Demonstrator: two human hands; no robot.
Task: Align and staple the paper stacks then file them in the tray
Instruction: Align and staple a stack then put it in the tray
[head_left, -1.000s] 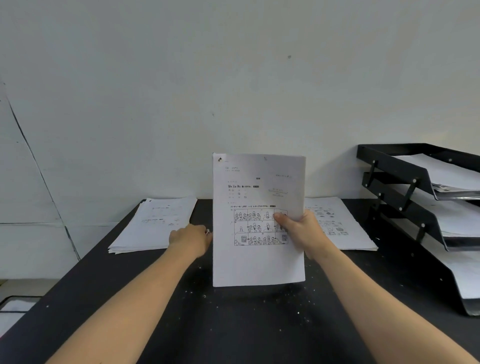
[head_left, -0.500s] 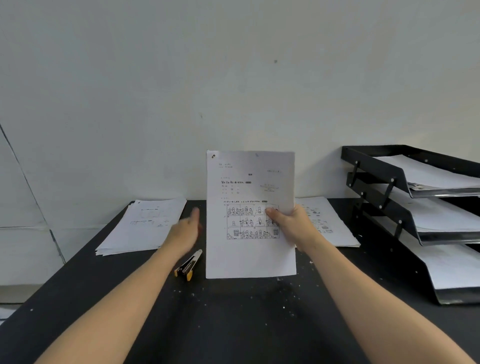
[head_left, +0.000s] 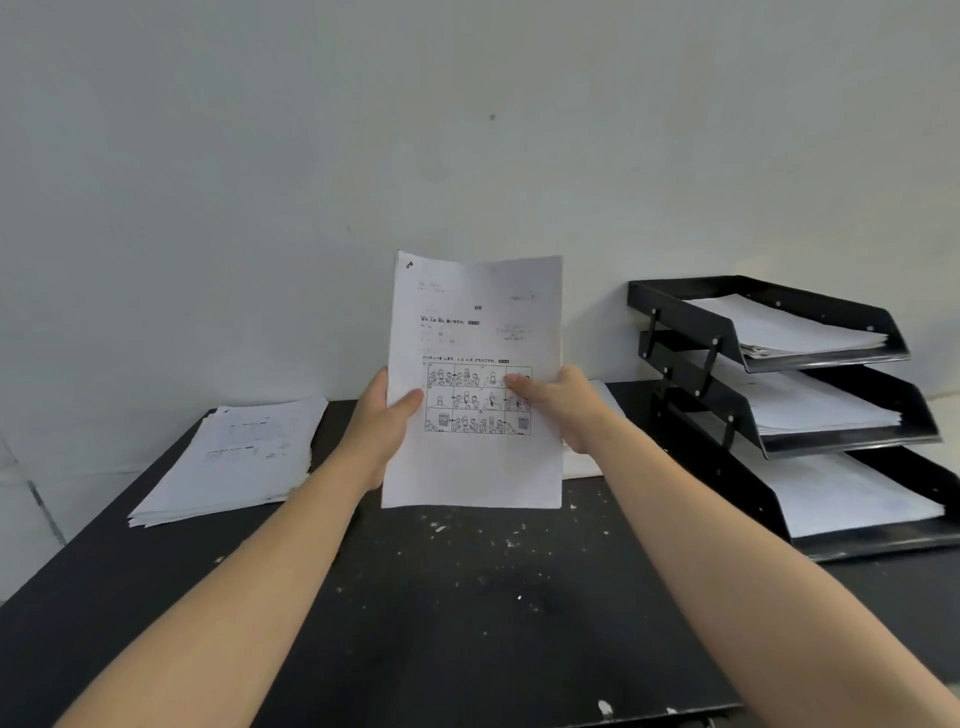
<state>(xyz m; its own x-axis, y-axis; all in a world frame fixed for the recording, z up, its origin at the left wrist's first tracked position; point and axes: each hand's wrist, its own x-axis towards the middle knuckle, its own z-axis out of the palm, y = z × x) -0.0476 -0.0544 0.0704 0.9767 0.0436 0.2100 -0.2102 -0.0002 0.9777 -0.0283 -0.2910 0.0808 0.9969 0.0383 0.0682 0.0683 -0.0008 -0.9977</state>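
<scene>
Stack (head_left: 475, 384) held upright above the table (head_left: 467, 597), left hand (head_left: 382, 421) and right hand (head_left: 563, 402) each pinching a side edge at mid-height. Judged light, limp and slippery between sheets; two-sided grip suits it, though the top may droop.

both forearms bare, reaching fwd from bottom corners & converging toward centre. left hand (head_left: 382, 415) raised at mid-height, thumb (head_left: 408, 401) laid across the front of the paper stack (head_left: 475, 467) at its left edge, other fingers behind it, out of sight. right hand (head_left: 563, 402) at abt the same height, thumb (head_left: 522, 383) pressed on the front near the right edge, remaining fingers wrapped behind. both pinch the sheets upright, wrists roughly straight, palms facing each other, hands apart w/ the stack between.
</scene>
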